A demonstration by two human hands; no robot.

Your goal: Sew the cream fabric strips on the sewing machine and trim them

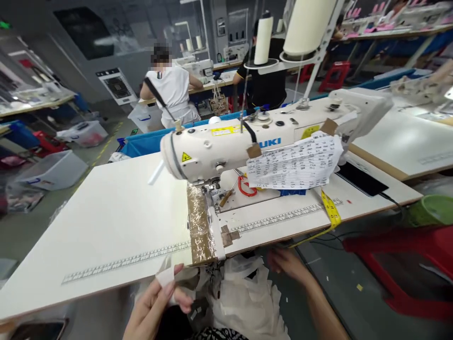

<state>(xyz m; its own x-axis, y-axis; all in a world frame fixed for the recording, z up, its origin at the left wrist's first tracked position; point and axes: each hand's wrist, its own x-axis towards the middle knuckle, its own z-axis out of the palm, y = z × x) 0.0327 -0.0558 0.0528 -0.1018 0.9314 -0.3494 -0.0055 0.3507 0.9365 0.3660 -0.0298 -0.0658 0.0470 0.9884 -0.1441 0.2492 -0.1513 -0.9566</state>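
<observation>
Pinching white fabric (165, 276), left hand (158, 296) curled, right hand (289, 263) blurred

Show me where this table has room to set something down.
Widest bare patch: the white table left of the brown tape, behind the left ruler. Narrower: between that ruler and the near edge. Crowded: the right side, with the sewing machine, paper sheets, phone and yellow tape measure.

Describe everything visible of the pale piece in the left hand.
The pale piece is small, plain, off-white and looks like thin cloth. The left hand pinches it by the near edge of the white table, its upper part showing above the grip; whether it touches the table is unclear. The hand hides some, so its outline cannot be told.
</observation>
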